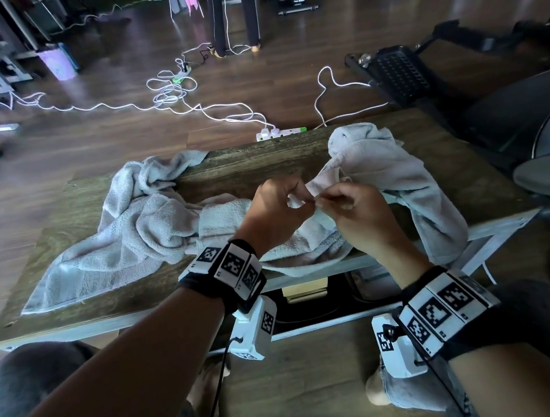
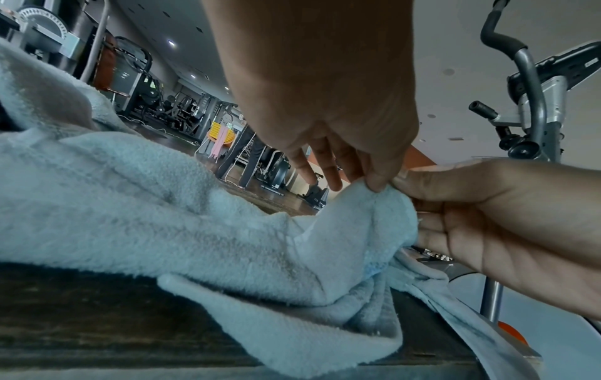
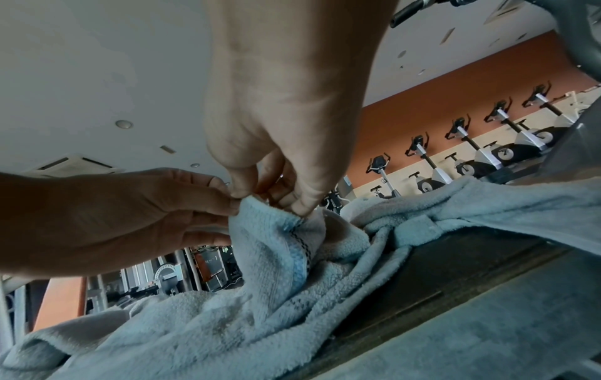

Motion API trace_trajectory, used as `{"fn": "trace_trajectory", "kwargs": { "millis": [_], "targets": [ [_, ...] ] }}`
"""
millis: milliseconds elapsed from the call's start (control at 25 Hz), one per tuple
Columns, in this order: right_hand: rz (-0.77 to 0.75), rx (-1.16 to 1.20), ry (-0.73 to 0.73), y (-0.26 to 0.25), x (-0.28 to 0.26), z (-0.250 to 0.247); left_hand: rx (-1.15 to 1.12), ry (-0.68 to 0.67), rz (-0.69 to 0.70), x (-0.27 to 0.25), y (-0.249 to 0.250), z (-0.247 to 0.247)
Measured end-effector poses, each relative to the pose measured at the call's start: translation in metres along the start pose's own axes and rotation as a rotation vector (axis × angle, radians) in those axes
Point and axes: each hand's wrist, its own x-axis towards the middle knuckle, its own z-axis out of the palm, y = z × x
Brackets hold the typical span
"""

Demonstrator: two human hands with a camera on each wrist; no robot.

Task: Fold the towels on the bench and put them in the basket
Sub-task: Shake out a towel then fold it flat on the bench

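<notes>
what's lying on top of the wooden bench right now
Crumpled grey towels lie on the bench. The left hand and right hand pinch one corner. The wood beneath the towels is hidden.

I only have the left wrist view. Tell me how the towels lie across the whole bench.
Observer: One crumpled grey towel sprawls over the left half of the bench; another towel is heaped at the right and hangs over the near edge.
Operator: Confirm what both hands hold.
Observer: The left hand and right hand pinch the same towel edge together, mid-bench.
Operator: Report any marking on that edge.
Observer: The right wrist view shows a blue woven band running down from the pinched edge.
Operator: Locate the basket.
Observer: No basket is visible in any view.
</notes>
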Motion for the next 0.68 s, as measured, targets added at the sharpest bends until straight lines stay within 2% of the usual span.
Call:
{"fn": "trace_trajectory", "kwargs": {
  "millis": [200,320,520,680],
  "targets": [
    [-0.151,-0.105,0.049,-0.009,0.001,-0.004,-0.145,0.021,-0.032,-0.004,0.011,-0.001],
    [-0.229,-0.134,0.066,-0.020,0.007,-0.011,-0.215,-0.061,-0.014,-0.005,0.017,-0.008],
    [-0.271,-0.140,0.115,-0.042,0.017,-0.034,-0.051,-0.116,-0.036,-0.003,0.018,-0.034],
    [-0.169,-0.115,0.199,-0.060,0.032,-0.057,0.140,-0.144,-0.069,-0.008,0.005,-0.082]
  ]
}}
